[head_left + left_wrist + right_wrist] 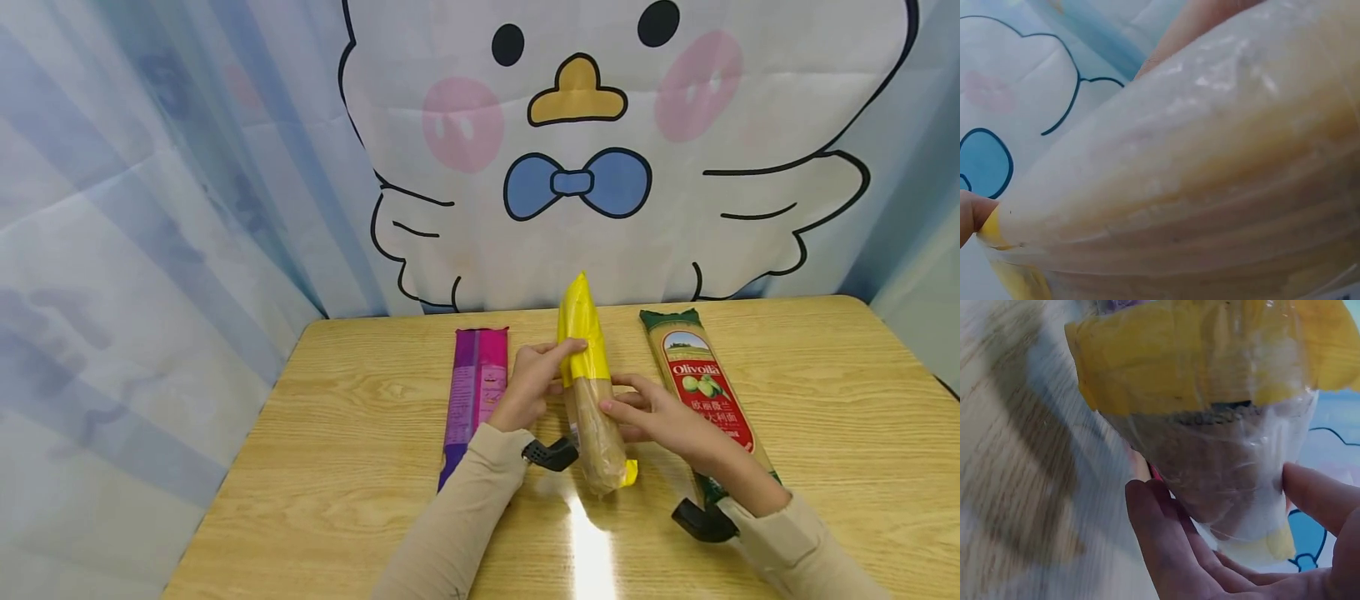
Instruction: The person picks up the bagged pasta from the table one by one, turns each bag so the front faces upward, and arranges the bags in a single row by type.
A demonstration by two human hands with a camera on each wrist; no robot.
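A long packet of noodles (pixel 596 412), yellow at the top and clear over its pale contents, is held tilted above the middle of the table. My left hand (pixel 528 385) grips its yellow part from the left, thumb across the front. On the other side, my right hand (pixel 660 419) holds the clear lower part between thumb and fingers. In the right wrist view, the fingers (pixel 1160 540) curve beneath the packet (pixel 1210 462). The packet (pixel 1179 169) fills most of the left wrist view and hides much of the left hand.
A purple and pink packet (pixel 477 375) lies on the table (pixel 360 467) to the left, partly behind the left arm. At the right lies an Olivoila pasta packet (pixel 701 379), partly covered by the right hand and forearm. A printed curtain (pixel 420 233) hangs behind the table.
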